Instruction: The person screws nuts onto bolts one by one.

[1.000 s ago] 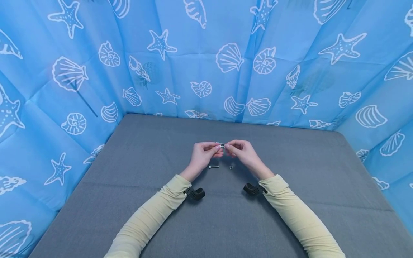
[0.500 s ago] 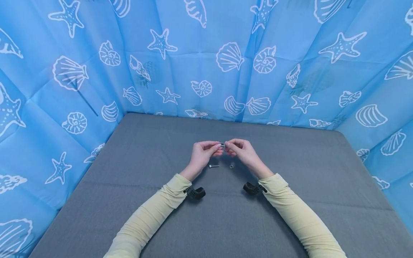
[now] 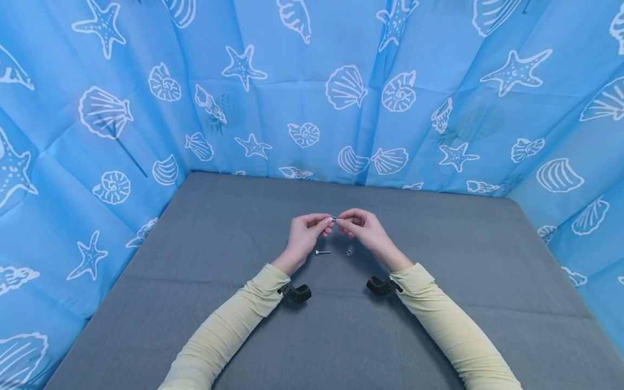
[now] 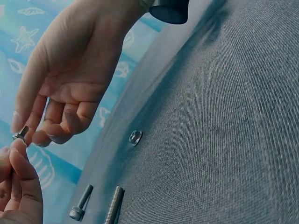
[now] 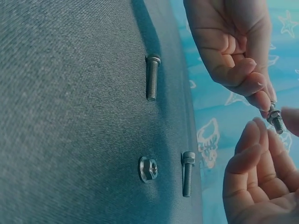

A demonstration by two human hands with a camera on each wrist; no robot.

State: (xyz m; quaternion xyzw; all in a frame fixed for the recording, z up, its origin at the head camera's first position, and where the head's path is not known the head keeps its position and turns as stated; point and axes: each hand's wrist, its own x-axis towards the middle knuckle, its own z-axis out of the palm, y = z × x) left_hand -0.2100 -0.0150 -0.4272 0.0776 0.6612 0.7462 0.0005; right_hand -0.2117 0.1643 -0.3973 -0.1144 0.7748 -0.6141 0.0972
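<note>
In the head view, my left hand (image 3: 304, 235) and right hand (image 3: 365, 230) meet fingertip to fingertip above the table. The left thumb and fingers pinch the head end of a small metal bolt (image 5: 279, 127). A flange nut (image 5: 274, 115) sits partway along its threads, with the tip sticking out beyond. My right thumb and fingertips hold this nut from either side; the other right fingers curl loosely. On the table below lie a bolt (image 3: 323, 252) and a loose flange nut (image 3: 349, 253). Both wrist views show another bolt (image 5: 188, 173), hidden behind the hands in the head view.
The table (image 3: 312, 341) has a grey cloth cover with slight creases. A blue curtain (image 3: 273, 108) printed with shells and starfish hangs along its back and sides. Dark wrist cameras (image 3: 294, 292) hang below both sleeves, over the cloth.
My right thumb and fingertips have shifted slightly left, closer to the left fingertips, covering more of the bolt. The left hand stays nearly still, and the loose bolt and nut have not moved.
</note>
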